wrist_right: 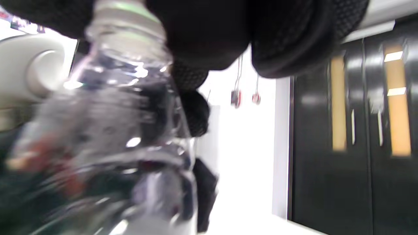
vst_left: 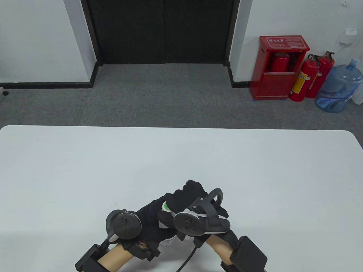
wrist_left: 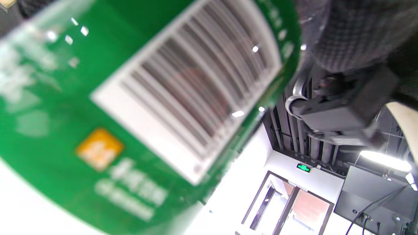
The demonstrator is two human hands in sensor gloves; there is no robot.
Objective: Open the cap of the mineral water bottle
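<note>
Left hand (vst_left: 147,223) wrapped round the bottle (wrist_left: 137,107), right hand (vst_left: 188,195) fingers (wrist_right: 202,32) clamped over its cap (vst_left: 165,206).

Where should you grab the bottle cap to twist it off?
Grab the cap around its round side, fingers coming down over the top end, as the right hand seems to do. The left hand holds the bottle around its body, so only the neck end is free.
</note>
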